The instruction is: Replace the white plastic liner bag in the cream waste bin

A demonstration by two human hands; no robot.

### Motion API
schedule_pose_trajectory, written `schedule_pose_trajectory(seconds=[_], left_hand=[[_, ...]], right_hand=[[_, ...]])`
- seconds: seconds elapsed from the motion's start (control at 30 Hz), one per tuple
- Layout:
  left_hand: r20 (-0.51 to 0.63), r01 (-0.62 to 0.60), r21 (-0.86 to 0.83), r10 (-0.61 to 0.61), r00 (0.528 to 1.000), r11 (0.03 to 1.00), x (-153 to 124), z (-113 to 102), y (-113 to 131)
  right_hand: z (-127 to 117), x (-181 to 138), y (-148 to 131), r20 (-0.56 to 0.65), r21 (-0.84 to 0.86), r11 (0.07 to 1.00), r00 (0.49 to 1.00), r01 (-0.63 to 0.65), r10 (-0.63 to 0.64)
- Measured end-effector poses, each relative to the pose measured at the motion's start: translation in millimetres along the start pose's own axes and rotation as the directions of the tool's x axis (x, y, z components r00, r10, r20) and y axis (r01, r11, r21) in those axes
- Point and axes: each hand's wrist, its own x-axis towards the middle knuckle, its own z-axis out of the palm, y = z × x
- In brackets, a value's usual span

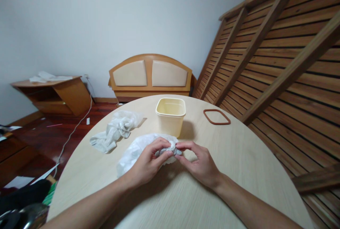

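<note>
Both my hands meet over the near middle of the table, pinching a thin white plastic bag (135, 147) by a bunched, twisted part. My left hand (150, 160) grips the bunch between thumb and fingers. With thumb and forefinger, my right hand (200, 163) pinches its right end. The bag's loose, puffy body spreads on the tabletop to the left, partly behind my left hand. Just beyond the hands stands a pale yellow square plastic bin (170, 121), upright and open at the top. Farther left lies a second crumpled white plastic bag (115, 131), apart from my hands.
A brown rounded-square ring (216, 116) lies right of the bin on the round wooden table (239, 186). Slatted wooden panels (265, 62) lean along the right. Behind stand a headboard (150, 71) and a low cabinet (66, 98); a white cable (74, 130) crosses the floor.
</note>
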Motion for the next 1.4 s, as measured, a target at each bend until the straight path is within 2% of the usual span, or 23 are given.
schedule_pose_trajectory(seconds=[0.13, 0.3, 0.4, 0.5, 0.67, 0.9, 1.0, 1.1, 1.2, 1.3, 1.4], left_hand=[[-0.028, 0.031, 0.002, -0.031, 0.999, 1.0, -4.1, 0.2, -3.7], [0.086, -0.094, 0.17, 0.08, 0.993, 0.981, -5.3, -1.5, 3.1], [0.058, -0.116, 0.179, 0.108, 0.992, 0.977, -3.2, 0.1, 3.8], [0.027, -0.083, 0.143, 0.08, 0.996, 0.986, -1.6, 2.5, 1.0], [0.01, 0.069, 0.16, -0.072, 0.997, 0.985, -3.2, 3.4, -1.4], [-0.001, 0.067, 0.183, -0.068, 0.998, 0.981, -2.6, 0.9, -3.8], [-0.006, 0.074, 0.202, -0.074, 0.997, 0.977, -0.1, 0.3, -7.3], [-0.014, 0.071, 0.179, -0.07, 0.997, 0.981, 0.8, 1.3, -10.5], [-0.024, 0.04, 0.143, -0.037, 0.999, 0.989, -0.8, 2.3, -9.3], [0.013, 0.016, 0.204, -0.019, 1.0, 0.979, -3.1, -1.1, -0.6], [0.034, -0.003, 0.426, -0.012, 0.999, 0.905, -3.0, -12.1, 9.9]], right_hand=[[0.4, 1.7, 0.0, 0.016, 0.036, 0.999, 0.999, 0.03, -0.031], [-0.6, 1.9, -1.3, 0.057, 0.084, 0.996, 0.998, -0.019, 0.014], [-0.7, 2.8, -2.1, 0.076, 0.106, 0.99, 0.994, -0.09, 0.082], [-1.3, 5.0, -3.0, 0.073, 0.108, 0.982, 0.987, -0.153, 0.145], [-3.9, 7.3, -3.5, 0.043, 0.129, 0.971, 0.98, -0.199, 0.195], [-9.8, 6.9, 1.8, 0.023, 0.097, 0.965, 0.97, -0.242, 0.241], [-12.3, 7.0, 4.8, 0.08, 0.025, 0.98, 0.978, -0.195, 0.193], [-11.6, 6.1, 4.7, 0.165, -0.015, 0.999, 0.985, -0.038, 0.04], [-6.8, 4.5, 2.5, 0.237, -0.01, 0.997, 0.969, 0.076, -0.071], [-4.1, 4.5, 2.0, 0.235, -0.02, 0.997, 0.97, 0.076, -0.07], [-11.3, 7.4, 5.7, 0.227, -0.054, 0.998, 0.974, 0.038, -0.025]])
